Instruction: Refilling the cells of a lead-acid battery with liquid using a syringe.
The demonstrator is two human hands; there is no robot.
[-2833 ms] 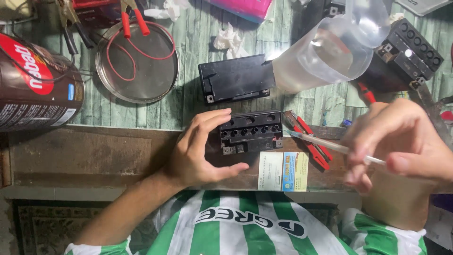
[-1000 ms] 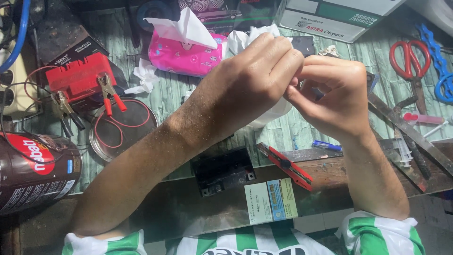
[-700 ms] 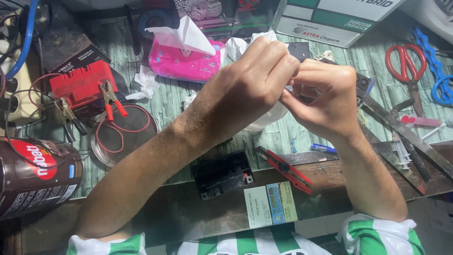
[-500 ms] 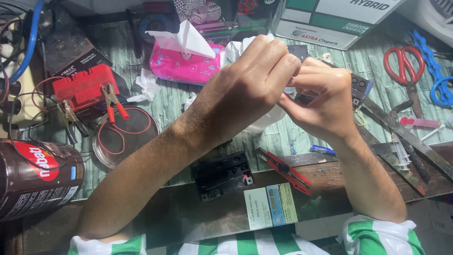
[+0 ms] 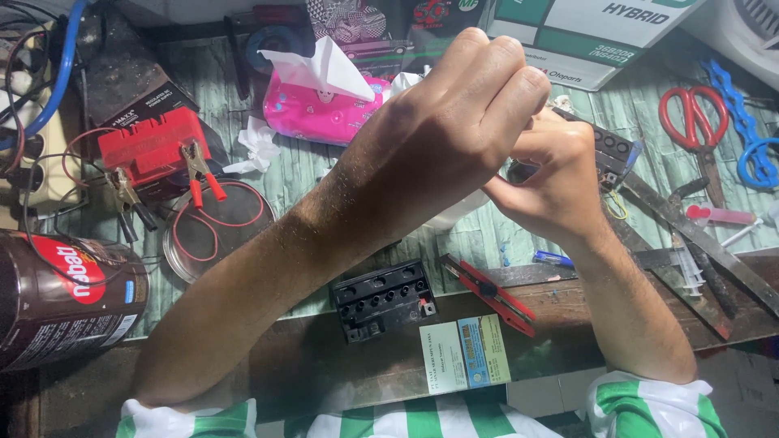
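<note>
Black small battery (image 5: 383, 299) lies untouched below; I see left hand (image 5: 454, 122) and right hand (image 5: 552, 174) fingers pressed together, their pinched object hidden.

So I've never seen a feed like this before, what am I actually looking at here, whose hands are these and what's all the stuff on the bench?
No machine here: one camera on a person's head looks down at their own bare hands. The left hand and right hand are raised together above the bench; what they pinch is hidden between the fingers. Below lie a small black battery, a red utility knife, a pink tissue pack, red scissors, a red charger with clips and a dark can.
</note>
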